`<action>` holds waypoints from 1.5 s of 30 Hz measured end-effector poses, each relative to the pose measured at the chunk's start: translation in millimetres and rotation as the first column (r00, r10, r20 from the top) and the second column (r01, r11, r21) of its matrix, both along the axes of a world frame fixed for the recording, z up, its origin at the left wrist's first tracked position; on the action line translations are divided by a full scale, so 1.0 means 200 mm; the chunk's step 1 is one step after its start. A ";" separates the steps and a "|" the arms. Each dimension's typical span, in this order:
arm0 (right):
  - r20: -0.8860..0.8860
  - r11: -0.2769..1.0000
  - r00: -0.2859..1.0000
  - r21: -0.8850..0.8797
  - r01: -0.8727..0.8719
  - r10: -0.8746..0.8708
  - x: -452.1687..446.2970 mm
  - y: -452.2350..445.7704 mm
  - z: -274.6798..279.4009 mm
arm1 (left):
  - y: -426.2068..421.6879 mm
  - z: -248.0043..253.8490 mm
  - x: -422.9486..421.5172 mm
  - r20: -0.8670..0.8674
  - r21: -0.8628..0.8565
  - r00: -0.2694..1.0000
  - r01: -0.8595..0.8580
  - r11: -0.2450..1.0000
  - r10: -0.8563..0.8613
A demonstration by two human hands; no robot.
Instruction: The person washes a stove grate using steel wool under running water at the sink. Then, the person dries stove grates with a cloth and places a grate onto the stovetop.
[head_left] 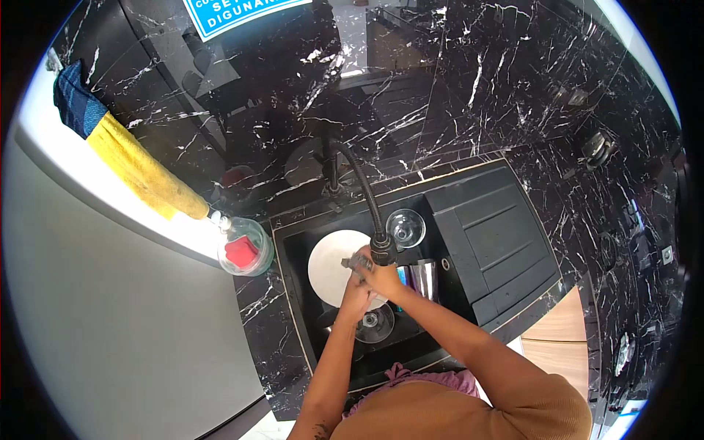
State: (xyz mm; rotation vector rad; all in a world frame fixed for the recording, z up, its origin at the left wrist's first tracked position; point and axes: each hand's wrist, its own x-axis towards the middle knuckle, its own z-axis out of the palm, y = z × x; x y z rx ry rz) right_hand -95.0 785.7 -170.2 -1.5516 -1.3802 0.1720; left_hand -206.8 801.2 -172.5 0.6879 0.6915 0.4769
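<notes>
Nearest in the black sink (456,312) is one clear stemmed glass (375,327). Just beyond, two hands meet: the right hand (381,279) curls round one grey scrubber (356,262), the left hand (356,299) pressed close beneath it. One white plate (327,270) lies under them, one metal tumbler (426,280) to their right. Past these come one black gooseneck faucet (362,182), a second clear glass (405,229) and one plastic tub (266,264) holding one red sponge (241,251). The left hand's grasp is covered, so I cannot tell whether it grips too. Fingers hide part of the scrubber and plate; a blue item (402,276) by the right wrist is hard to make out, and the top edge crops one blue sign (246,15)
</notes>
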 end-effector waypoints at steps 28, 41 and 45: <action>-0.037 0.998 0.999 0.068 0.014 -0.012 -0.01 0.02 0.07 | 0.07 0.02 -0.04 -0.003 0.080 0.997 0.075 0.994 -0.075; -0.270 0.995 0.959 -0.083 0.061 -0.082 0.18 0.07 0.10 | 0.11 0.11 -0.02 0.010 0.118 1.000 0.020 0.993 -0.021; -0.236 0.997 0.969 -0.036 0.066 -0.073 0.02 0.07 -0.11 | 0.09 0.04 -0.03 -0.076 0.139 0.996 0.046 0.989 -0.035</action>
